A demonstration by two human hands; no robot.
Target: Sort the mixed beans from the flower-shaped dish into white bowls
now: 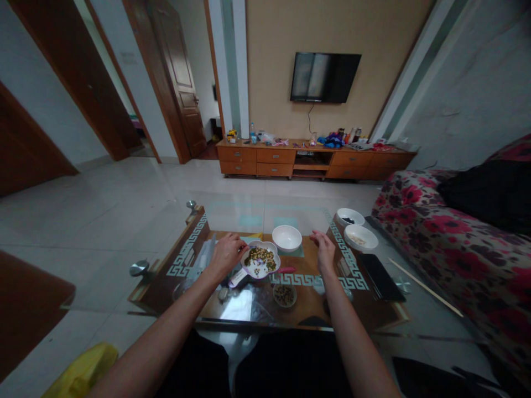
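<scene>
On the glass coffee table sits a white, purple-rimmed flower-shaped dish [271, 269] with a short handle, holding a mix of green and yellow beans [260, 256]. My left hand [229, 253] is at the dish's left edge, its fingers drawn together; whatever they pinch is too small to make out. To the right of a white bowl [287, 239], my right hand [324, 250] is raised over the table. Its fingers are curled with the tips close together, and I cannot see what is between them. The white bowl looks bare inside.
At the table's right stand a bowl with dark bits [343, 213] and a bowl with pale bits [370, 239]. Nearby lie a black flat object [379, 279] and a thin stick [427, 287]. A small dish of brown pieces [285, 296] appears close to me. A floral sofa [440, 213] borders the right.
</scene>
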